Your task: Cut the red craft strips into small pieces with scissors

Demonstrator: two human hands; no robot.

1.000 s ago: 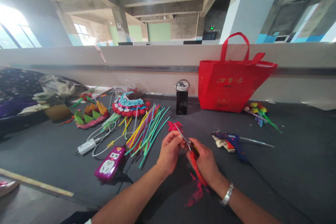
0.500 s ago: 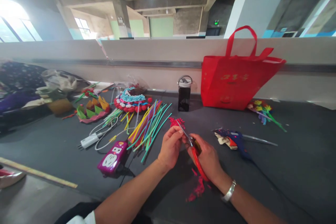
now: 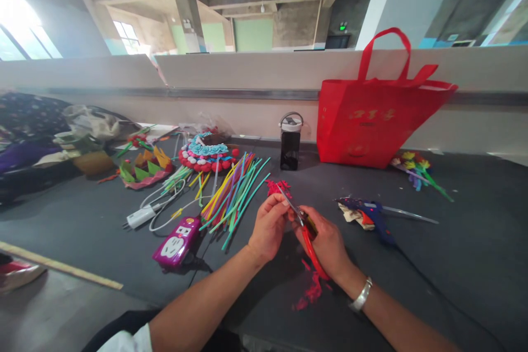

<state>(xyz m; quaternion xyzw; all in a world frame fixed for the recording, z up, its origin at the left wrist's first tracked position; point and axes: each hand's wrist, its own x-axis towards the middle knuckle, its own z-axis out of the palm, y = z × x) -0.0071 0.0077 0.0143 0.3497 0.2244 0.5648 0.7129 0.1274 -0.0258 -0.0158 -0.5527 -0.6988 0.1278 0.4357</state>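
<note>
Red-handled scissors with metal blades sit gripped in the right hand; the left hand pinches closed, contents hidden. The view has dipped slightly.

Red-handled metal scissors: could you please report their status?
Right hand gripping red-handled metal scissors. Left hand pinched at the blades, contents unclear. Small red pile beyond blade tips; contact unclear.

Hands close together, red-handled scissors in the right, red scraps on the black table
</note>
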